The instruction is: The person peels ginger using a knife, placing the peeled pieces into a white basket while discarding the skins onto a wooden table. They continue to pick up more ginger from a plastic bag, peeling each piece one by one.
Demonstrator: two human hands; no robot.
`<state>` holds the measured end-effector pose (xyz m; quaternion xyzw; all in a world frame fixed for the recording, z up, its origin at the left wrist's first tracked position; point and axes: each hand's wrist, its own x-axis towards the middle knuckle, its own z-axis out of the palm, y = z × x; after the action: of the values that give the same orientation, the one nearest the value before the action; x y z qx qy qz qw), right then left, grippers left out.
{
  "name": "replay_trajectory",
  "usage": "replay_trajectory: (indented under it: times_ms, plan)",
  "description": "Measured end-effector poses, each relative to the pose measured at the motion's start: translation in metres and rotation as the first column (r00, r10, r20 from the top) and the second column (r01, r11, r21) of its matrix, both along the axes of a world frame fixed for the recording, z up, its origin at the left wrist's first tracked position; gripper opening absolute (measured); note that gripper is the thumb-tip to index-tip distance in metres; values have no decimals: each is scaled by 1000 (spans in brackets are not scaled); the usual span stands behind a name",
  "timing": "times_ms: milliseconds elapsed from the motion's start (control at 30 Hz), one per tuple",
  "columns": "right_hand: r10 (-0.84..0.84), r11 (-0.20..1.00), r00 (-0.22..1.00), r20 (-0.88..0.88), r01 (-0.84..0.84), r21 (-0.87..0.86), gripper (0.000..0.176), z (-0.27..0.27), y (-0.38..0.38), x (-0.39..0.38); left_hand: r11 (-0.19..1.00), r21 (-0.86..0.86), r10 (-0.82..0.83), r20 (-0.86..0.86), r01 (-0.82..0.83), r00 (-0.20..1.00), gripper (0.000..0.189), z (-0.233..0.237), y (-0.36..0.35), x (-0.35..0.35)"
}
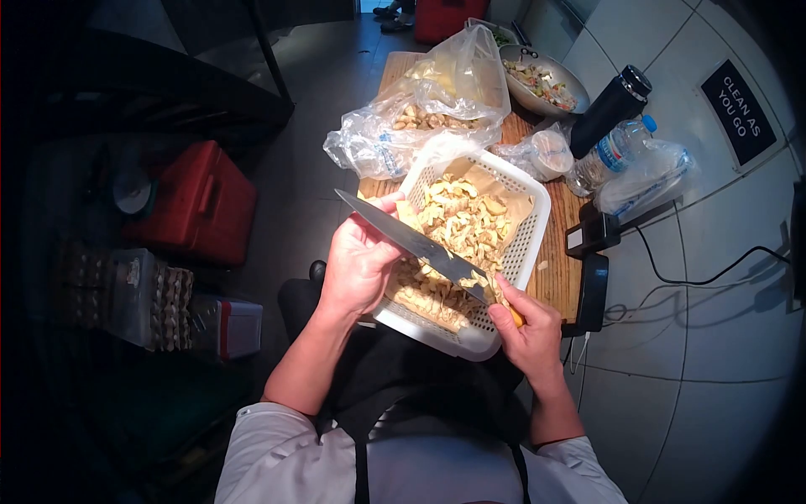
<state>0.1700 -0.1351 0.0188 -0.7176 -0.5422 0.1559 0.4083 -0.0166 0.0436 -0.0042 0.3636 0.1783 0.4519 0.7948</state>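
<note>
While the right hand (527, 328) is closing its grip around the yellowish handle of a knife (403, 235), the left hand (361, 260) is keeping a narrow grip on a pale piece (409, 215) beside the blade, which is partly hiding it. The knife is slanting across the gap between the two hands, its tip pointing up to the left and passing in front of the left fingers. A few bits are showing against the blade near the handle; whether they are clinging to it, I cannot tell. Beneath the blade, many pale yellow slices (463, 214) are lying heaped in a white perforated basket (538, 225), which is sitting partly over the wooden bench (558, 281) and reaching toward the person's dark apron. Beyond the basket, a clear plastic bag (466, 71) is lying open, more pale pieces showing inside. A pan (569, 76) of mixed chopped food is resting near the bag, and a dark flask (611, 109) is standing next to a water bottle (606, 160). On the tiled wall, a black sign (737, 113) is reading "CLEAN AS YOU GO", while a red box (197, 206) is standing on the floor, well apart from the hands.
</note>
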Motion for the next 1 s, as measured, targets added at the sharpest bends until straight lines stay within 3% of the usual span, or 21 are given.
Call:
replay_trajectory:
  times_ms: [367, 467, 567, 667, 767, 1000]
  plan:
    - [-24, 999, 996, 85, 22, 24, 43, -4, -2, 1, 996, 44, -83, -29, 84, 996, 43, -1, 4, -7]
    - [-24, 1000, 997, 79, 24, 5, 43, -5, -2, 1, 996, -16, -88, -103, 87, 991, 41, 5, 0, -7]
    - [-20, 1000, 996, 88, 20, 2, 44, -5, 0, 3, 984, -97, -153, -51, 148, 987, 40, 4, -4, -5]
    - [-14, 1000, 997, 77, 14, 2, 44, -5, -1, 4, 981, -136, -157, -105, 142, 982, 50, 12, -5, -5]
    - [-12, 999, 997, 77, 8, 51, 44, -9, 0, 4, 973, -138, -186, 19, 187, 982, 41, 3, -4, -4]
    - [-87, 996, 995, 51, 88, -6, 41, -9, 9, 1, 954, -183, -260, -109, 238, 959, 29, 3, -23, 7]
